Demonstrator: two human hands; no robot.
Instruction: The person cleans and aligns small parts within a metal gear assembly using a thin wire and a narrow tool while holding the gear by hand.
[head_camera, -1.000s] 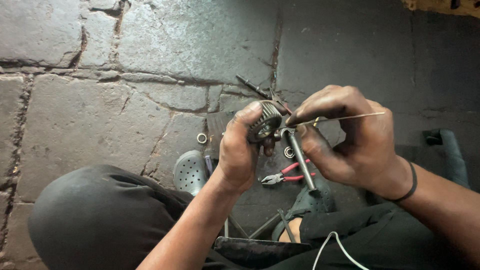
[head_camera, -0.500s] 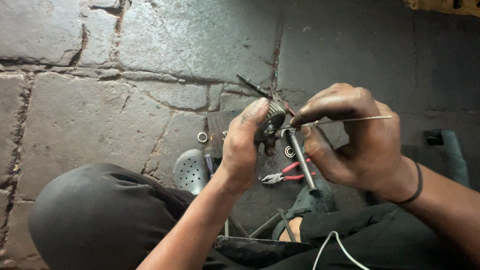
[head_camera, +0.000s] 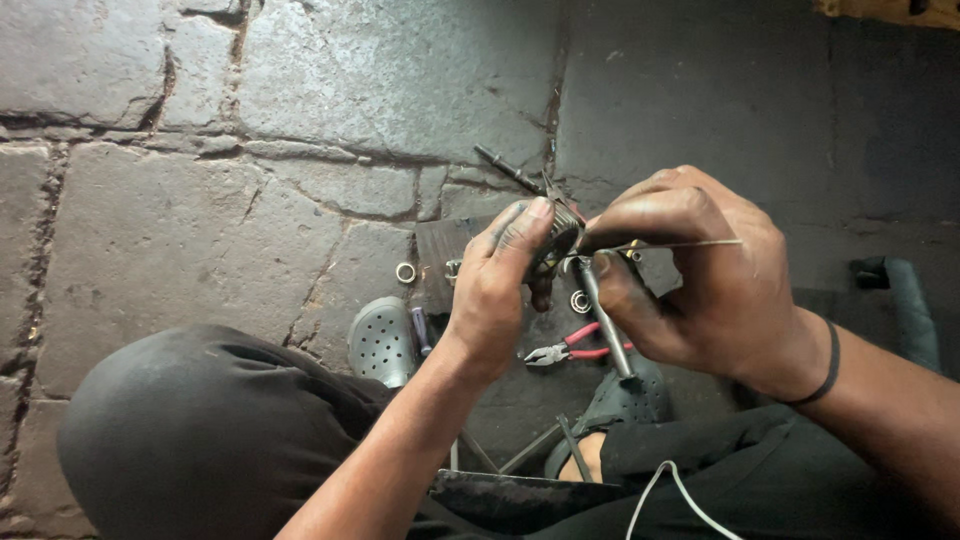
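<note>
My left hand (head_camera: 500, 285) wraps around a small round motor rotor (head_camera: 560, 235) with a metal shaft (head_camera: 603, 318) sticking down toward me. My right hand (head_camera: 700, 275) pinches a thin stiff wire (head_camera: 690, 244) whose tip meets the rotor; the wire's free end points right. The fingers of both hands hide most of the rotor. Below the hands, red-handled pliers (head_camera: 570, 350) lie on the stone floor.
Small metal rings (head_camera: 405, 272) and a bearing (head_camera: 580, 300) lie on the paving stones. A dark rod (head_camera: 505, 168) lies beyond the hands. Grey perforated sandals (head_camera: 380, 340) sit by my knees. A dark tube (head_camera: 905, 285) lies at right, and a dark board (head_camera: 445, 255) under the hands.
My left hand has shifted slightly over the rotor, covering more of it. The right hand keeps the wire at the same spot.
</note>
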